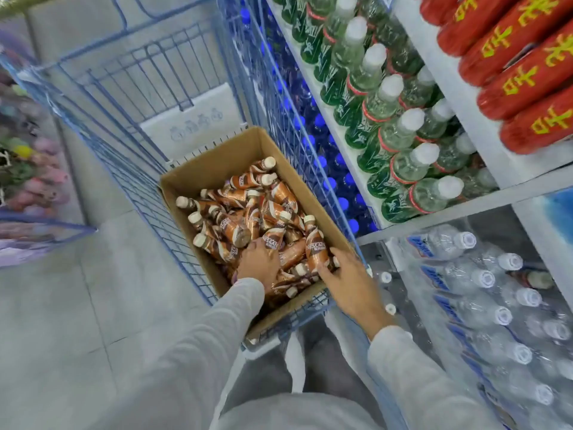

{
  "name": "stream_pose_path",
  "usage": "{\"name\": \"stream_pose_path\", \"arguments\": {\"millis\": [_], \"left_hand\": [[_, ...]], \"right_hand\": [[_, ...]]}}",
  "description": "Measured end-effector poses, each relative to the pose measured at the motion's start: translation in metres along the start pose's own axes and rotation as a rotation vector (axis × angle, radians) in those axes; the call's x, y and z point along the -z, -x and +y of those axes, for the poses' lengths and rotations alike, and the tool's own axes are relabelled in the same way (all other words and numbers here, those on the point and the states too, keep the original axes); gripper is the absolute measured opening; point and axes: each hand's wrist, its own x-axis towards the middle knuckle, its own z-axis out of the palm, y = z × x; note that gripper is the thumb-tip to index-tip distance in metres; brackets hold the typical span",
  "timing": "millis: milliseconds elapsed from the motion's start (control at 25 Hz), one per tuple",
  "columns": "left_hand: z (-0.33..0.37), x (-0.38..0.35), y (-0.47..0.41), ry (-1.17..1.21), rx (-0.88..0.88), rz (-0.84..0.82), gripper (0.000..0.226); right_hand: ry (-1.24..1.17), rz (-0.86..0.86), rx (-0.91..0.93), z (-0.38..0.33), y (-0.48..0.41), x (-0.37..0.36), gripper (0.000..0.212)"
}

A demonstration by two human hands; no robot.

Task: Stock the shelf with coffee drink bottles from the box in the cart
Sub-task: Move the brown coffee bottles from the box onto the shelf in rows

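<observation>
A cardboard box stands in the near end of a blue wire cart. It holds several brown coffee drink bottles with cream caps, lying in a loose heap. My left hand reaches into the near part of the heap and grips a bottle by its lower end. My right hand is at the box's near right corner, fingers curled round another bottle that stands tilted up.
The shelf unit runs along the right: green bottles with white caps, red packs above, clear water bottles below, blue-capped bottles behind the cart wire. Grey tile floor lies to the left, beside a bin of colourful goods.
</observation>
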Motion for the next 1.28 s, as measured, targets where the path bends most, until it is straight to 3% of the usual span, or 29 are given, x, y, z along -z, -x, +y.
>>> {"name": "stream_pose_path", "arguments": {"millis": [120, 240, 440, 560, 680, 800, 920, 1040, 1160, 1280], "left_hand": [[0.005, -0.008, -0.036, -0.135, 0.042, -0.07, 0.063], [0.011, -0.012, -0.057, -0.055, 0.173, -0.156, 0.073], [0.014, 0.003, -0.041, 0.278, 0.28, -0.147, 0.078], [0.014, 0.021, 0.004, 0.568, 0.325, -0.057, 0.088], [0.018, 0.036, 0.05, 0.835, 0.301, 0.016, 0.068], [0.023, 0.053, 0.096, 1.006, 0.285, 0.044, 0.06], [0.027, 0.061, 0.123, 1.026, 0.278, 0.075, 0.05], [0.03, 0.07, 0.133, 1.035, 0.248, 0.12, 0.05], [0.027, 0.073, 0.132, 1.032, 0.242, 0.137, 0.049], [0.025, 0.079, 0.132, 1.019, 0.225, 0.14, 0.048]], "right_hand": [[-0.023, 0.023, -0.008, 0.012, -0.012, -0.002, 0.053], [-0.048, -0.03, -0.038, 0.021, -0.008, -0.004, 0.053], [-0.051, -0.094, -0.092, 0.022, -0.009, 0.003, 0.054], [-0.07, -0.095, -0.07, 0.011, -0.015, 0.01, 0.05], [-0.134, -0.087, -0.058, -0.002, -0.028, 0.013, 0.044], [-0.279, -0.147, -0.184, -0.005, -0.058, -0.001, 0.048], [-0.324, -0.177, -0.315, 0.005, -0.101, -0.031, 0.055], [-0.182, -0.213, -0.434, 0.012, -0.129, -0.061, 0.074], [-0.053, -0.152, -0.44, 0.012, -0.138, -0.076, 0.08], [-0.183, -0.107, -0.459, 0.011, -0.135, -0.076, 0.094]]}}
